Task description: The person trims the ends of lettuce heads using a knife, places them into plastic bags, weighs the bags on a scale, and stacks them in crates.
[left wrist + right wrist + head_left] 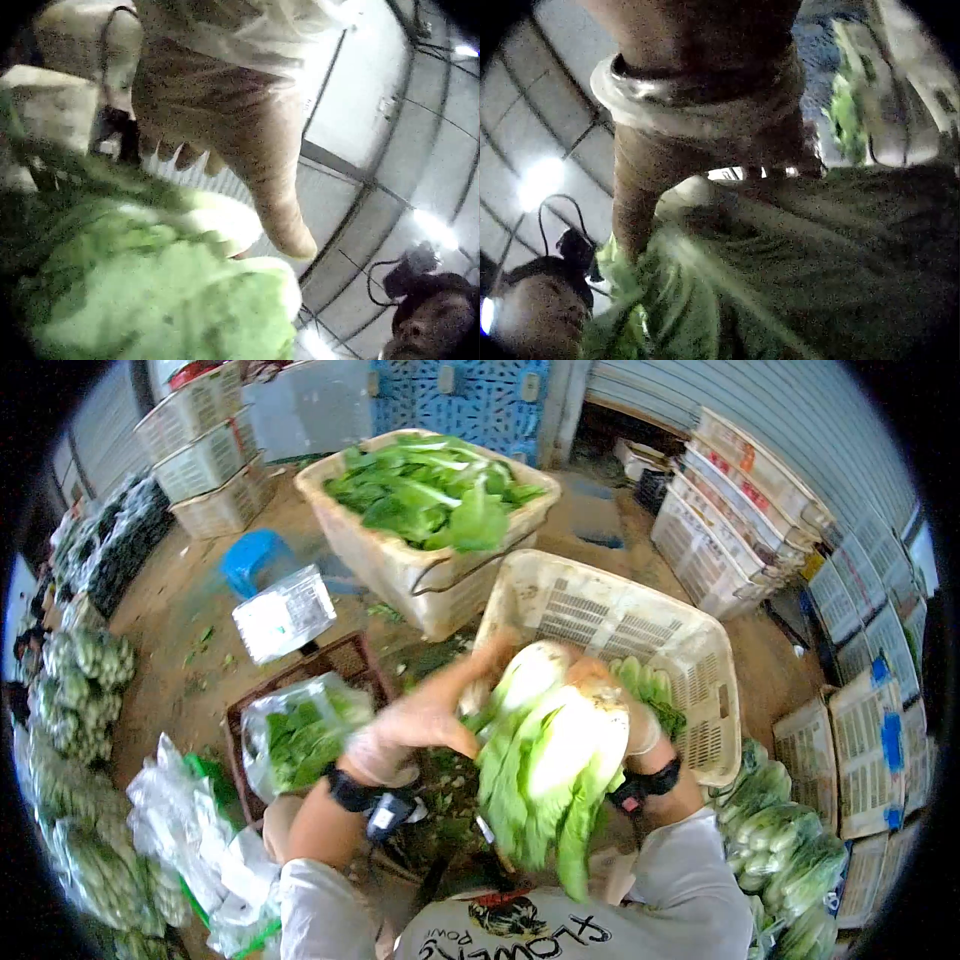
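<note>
Head view: a bunch of pale-green leafy vegetable with thick white stalk bases (560,735) is held up at the near side of a cream slatted plastic crate (600,603), leaves hanging toward the person. Whether it is one head or two pressed together cannot be told. The right hand (625,705) grasps it at the white base. The left hand (425,705) is released, its fingers extended along the other side and, in the left wrist view, its thumb straight and clear of the stalks; whether its hidden fingertips touch cannot be told.

Inside the crate lie green bunches with pale stalks (648,685). Beyond it to the left stands a deep cream plastic tub (370,545) heaped with loose green leaves (430,490); farther left and nearer the person, a dark brown plastic crate (292,678) bears a clear plastic bag of greens (310,735).

The step appears to be handling or trimming the bunch. It is best done with the weight borne at the firm base, the left hand steadying the flank with flat fingers, and the tender leaves left unsqueezed and clear of the crate's rim.
</note>
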A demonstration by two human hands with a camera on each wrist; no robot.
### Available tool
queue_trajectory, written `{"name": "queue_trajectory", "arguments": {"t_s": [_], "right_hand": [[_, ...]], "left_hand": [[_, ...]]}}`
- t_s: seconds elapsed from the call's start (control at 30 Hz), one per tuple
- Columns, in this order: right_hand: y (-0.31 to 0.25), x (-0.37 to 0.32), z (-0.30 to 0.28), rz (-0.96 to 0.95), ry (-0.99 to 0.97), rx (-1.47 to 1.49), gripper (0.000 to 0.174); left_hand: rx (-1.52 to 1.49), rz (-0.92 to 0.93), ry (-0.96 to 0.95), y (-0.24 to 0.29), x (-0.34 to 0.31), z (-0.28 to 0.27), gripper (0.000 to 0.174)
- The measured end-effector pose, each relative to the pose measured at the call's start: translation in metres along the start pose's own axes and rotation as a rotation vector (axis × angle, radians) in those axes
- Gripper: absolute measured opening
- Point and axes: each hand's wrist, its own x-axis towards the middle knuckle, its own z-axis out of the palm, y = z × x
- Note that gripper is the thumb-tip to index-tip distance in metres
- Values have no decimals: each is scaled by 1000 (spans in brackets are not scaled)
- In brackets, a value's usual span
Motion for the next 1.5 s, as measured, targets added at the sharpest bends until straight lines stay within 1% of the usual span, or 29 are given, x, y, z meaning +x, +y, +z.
{"name": "queue_trajectory", "arguments": {"t_s": [0.07,0.1,0.13,0.17,0.2,0.23,0.27,0.33,0.37,0.4,0.43,0.47,0.5,0.53,0.57,0.6,0.67,0.7,0.8,0.87,0.93,0.97,1.1,1.23,1.33,1.4,1.43,1.47,1.5], "right_hand": [[6,21,35,-185,-198,-126,88],[20,26,45,-290,-254,-278,88],[30,25,50,-285,-257,-259,88],[41,24,55,-222,-269,-394,87],[47,23,67,-153,-284,-542,86],[49,20,76,18,-178,-408,83],[54,16,86,173,-15,-80,78],[70,15,90,338,174,23,73],[79,10,77,288,133,169,68],[40,19,101,268,102,471,69],[28,22,112,180,85,536,75],[25,23,115,91,68,600,81],[38,23,107,98,77,600,81],[57,22,99,81,104,344,87],[74,18,91,67,127,88,94],[74,19,89,71,136,96,94],[61,17,87,221,50,198,98],[60,12,84,237,26,159,91],[54,11,80,241,-54,75,87],[53,10,76,264,-28,135,84],[54,9,70,244,-52,35,84],[54,9,68,232,-56,20,83],[47,3,64,178,-70,72,83],[51,0,58,160,-129,129,81],[58,2,67,147,-216,49,79],[59,0,69,187,-188,-34,78],[60,1,69,188,-189,-36,78],[61,2,70,219,-131,44,77],[64,2,72,250,-69,125,75]], "left_hand": [[-336,-191,-93,-29,-33,27,121],[-332,-204,-81,-34,-56,32,121],[-511,-253,-7,-40,-72,39,115],[-689,-299,71,-48,-87,42,108],[-699,-302,79,-58,-107,41,108],[-780,-353,186,-68,-119,42,100],[-861,-403,293,-77,-129,44,91],[-798,-370,460,-67,-137,30,75],[-663,-398,538,-70,-138,25,73],[-523,-426,606,-67,-140,18,71],[-496,-459,674,-68,-138,18,70],[-500,-463,674,-67,-135,19,70],[-355,-462,665,-65,-132,22,71],[-207,-465,652,-56,-130,25,73],[-227,-425,624,-48,-127,31,76],[-229,-436,616,-55,-128,26,76],[-443,-509,342,-59,-135,14,76],[-531,-528,240,-60,-136,11,72],[-386,-524,130,-60,-136,14,68],[-382,-565,139,-56,-133,15,66],[-241,-576,148,-60,-129,13,63],[-232,-509,199,-61,-127,15,60],[-318,-495,254,-68,-127,16,59],[-289,-459,125,-72,-131,14,57],[-250,-588,175,-56,-119,29,55],[-254,-589,178,-54,-114,32,55],[-318,-573,246,-54,-114,34,56],[-381,-557,313,-54,-113,35,57],[-314,-627,295,-44,-110,35,57]]}}
